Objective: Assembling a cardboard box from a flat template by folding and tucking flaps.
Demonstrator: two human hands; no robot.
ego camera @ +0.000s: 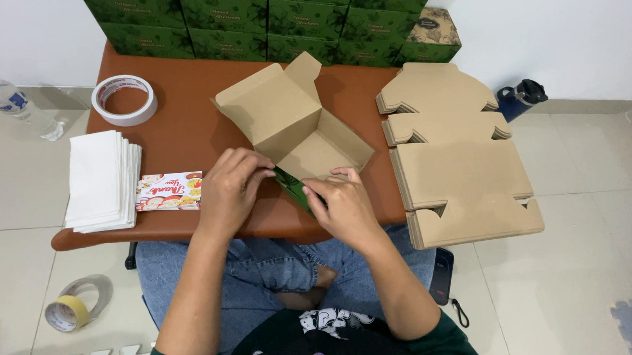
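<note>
Folding at frame centre: left hand and right hand both pinch the near wall of a half-formed cardboard box, fingers closed on its green-printed flap. Box sits on brown worktop. Flat box blanks stacked right; white napkins and tape roll left.

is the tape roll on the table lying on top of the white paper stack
No, the tape roll lies flat on the bare brown table, behind the white paper stack and apart from it.
</note>
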